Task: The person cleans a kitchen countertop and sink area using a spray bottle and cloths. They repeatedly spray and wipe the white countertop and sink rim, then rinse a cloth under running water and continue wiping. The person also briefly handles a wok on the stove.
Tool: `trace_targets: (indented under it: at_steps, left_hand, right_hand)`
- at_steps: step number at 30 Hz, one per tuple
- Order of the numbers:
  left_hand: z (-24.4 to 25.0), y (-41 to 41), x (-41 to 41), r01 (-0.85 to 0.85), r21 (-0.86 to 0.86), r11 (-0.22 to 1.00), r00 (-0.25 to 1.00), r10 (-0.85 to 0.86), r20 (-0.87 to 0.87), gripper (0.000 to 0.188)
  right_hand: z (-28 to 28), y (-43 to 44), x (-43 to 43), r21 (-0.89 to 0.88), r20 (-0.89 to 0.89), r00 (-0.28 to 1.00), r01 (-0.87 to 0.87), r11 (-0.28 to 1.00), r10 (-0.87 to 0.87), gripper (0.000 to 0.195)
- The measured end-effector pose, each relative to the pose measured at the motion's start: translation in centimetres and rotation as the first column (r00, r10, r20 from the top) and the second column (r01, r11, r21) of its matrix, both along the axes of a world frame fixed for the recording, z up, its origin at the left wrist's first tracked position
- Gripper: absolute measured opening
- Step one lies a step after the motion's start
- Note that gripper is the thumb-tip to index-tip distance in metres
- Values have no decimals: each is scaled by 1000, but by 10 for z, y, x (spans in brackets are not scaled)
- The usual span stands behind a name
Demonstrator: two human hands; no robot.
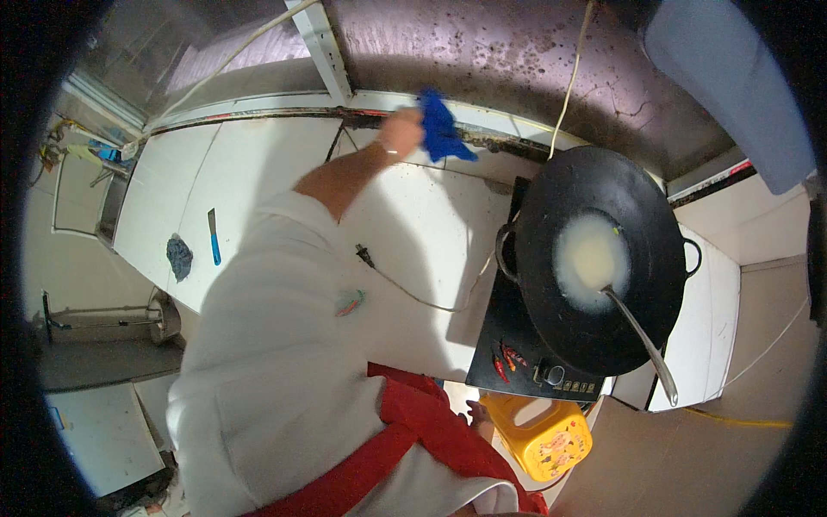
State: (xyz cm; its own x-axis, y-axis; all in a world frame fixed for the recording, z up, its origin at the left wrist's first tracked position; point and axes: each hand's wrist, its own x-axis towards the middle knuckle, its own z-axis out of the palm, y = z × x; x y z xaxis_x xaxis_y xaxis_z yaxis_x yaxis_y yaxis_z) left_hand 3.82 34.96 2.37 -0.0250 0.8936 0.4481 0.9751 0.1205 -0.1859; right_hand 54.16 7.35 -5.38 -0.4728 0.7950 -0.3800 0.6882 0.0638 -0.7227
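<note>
My left hand (402, 132) grips a blue cloth (442, 128) at the grimy rear edge of the white tiled counter (400, 207), against the window frame (375, 102). Low in the view, a hand that appears to be my right hand (479, 415) is beside a yellow plastic stool (539, 436). It is partly hidden by my red apron (426, 413), and its grip cannot be made out. A black plug (365, 255) with a pale cord lies on the counter. Right of it, a black wok (652, 252) holds cloudy liquid (585, 258) and a metal ladle (639, 346).
Under the wok is a black induction cooker (481, 362) with a knob. A blue-handled scraper (214, 239) and a dark, crumpled scouring pad or rag (179, 257) lie on the counter's left. A cord (570, 81) hangs down behind the wok. Blue-grey fabric (730, 84) fills the upper right.
</note>
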Motion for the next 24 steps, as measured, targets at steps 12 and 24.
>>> trace_targets:
  at_steps: [12,24]
  left_hand:
    - [18,-2,-7,-177,-351,920,740,359,568,33]
    - [50,-23,16,-205,-373,905,-108,358,928,22]
  right_hand:
    - [-6,10,-19,-89,100,983,-142,986,151,29]
    - [27,-16,-31,-65,71,995,69,995,-65,33]
